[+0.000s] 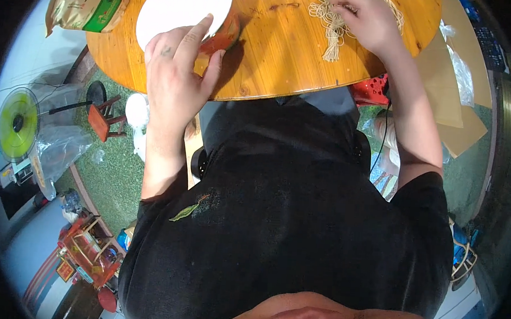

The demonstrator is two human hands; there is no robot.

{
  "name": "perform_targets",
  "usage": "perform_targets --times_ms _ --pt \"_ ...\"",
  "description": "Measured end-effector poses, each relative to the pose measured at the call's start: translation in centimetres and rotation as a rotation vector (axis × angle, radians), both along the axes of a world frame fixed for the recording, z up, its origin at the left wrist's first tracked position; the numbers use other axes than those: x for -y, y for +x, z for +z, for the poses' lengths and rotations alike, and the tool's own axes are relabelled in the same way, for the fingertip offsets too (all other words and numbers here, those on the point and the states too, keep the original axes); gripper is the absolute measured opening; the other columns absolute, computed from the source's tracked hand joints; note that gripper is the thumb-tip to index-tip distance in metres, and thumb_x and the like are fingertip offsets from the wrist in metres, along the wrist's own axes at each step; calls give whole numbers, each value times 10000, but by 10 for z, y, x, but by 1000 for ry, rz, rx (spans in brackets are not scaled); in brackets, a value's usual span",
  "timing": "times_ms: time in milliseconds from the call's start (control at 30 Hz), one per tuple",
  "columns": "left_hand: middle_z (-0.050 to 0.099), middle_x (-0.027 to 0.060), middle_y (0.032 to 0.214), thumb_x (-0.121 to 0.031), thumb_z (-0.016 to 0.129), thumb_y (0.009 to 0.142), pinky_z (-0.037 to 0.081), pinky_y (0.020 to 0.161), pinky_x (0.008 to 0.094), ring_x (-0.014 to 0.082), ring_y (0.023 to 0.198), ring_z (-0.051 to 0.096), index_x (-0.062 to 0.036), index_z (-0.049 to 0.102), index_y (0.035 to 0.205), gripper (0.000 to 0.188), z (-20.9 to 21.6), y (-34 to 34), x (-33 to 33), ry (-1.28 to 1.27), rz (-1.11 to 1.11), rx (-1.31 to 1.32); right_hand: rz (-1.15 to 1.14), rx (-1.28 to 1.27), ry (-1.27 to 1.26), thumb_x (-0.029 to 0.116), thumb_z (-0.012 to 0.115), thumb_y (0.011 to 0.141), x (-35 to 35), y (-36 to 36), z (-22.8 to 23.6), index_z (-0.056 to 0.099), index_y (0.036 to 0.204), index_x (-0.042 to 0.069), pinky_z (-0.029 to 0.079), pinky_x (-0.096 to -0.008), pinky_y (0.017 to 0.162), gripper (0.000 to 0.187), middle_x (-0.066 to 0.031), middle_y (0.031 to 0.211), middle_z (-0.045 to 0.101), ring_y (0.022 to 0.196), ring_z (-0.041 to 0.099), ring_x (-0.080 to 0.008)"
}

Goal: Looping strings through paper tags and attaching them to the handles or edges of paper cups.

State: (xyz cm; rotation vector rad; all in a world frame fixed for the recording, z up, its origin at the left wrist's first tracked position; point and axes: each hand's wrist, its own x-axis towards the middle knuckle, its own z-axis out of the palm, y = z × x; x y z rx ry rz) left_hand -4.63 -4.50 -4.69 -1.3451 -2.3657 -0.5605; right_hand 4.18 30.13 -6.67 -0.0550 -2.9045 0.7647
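Note:
My left hand (176, 69) lies with its fingers stretched out over a white round disc (179, 8), a lid or plate. Under the disc's right edge shows part of an orange-red container (222, 39); what it holds is hidden. Its thumb points toward the side of that container. Over at the far right of the wooden table (283, 63), my right hand (369, 21) is closed, its thumb and fingers pinched on thin beige cords (333, 39). The cords form a loose, tangled pile, with one bundle of ends trailing toward me.
A gold and green bag (93, 4) stands at the table's far left edge. To the left on the floor are a green fan (17, 123), a small wooden stool (102, 120) and clear plastic. Cardboard (444, 88) lies at the right, with a red basket (370, 90) under the table edge.

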Motion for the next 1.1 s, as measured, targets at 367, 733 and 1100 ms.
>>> perform_targets --times_ms 367,733,1100 --pt "694 93 982 -22 806 765 500 818 367 273 914 663 -53 719 1042 292 -14 33 6 361 -146 -47 264 -425 -170 114 731 846 24 -20 -19 759 894 33 516 -432 890 98 -150 955 689 964 648 -352" --pt "567 151 1374 42 792 849 557 793 259 161 967 672 10 574 1348 545 -37 59 -50 525 -301 652 167 -602 -141 77 754 828 95 47 -1 757 931 85 529 -380 767 103 -70 927 745 855 694 -282" --pt "711 99 1168 -87 622 1042 577 902 305 172 1024 701 19 564 1392 371 -54 57 -44 633 -383 1742 17 -576 -172 54 770 803 116 48 -21 752 895 50 530 -396 710 94 -79 818 698 780 666 -295"
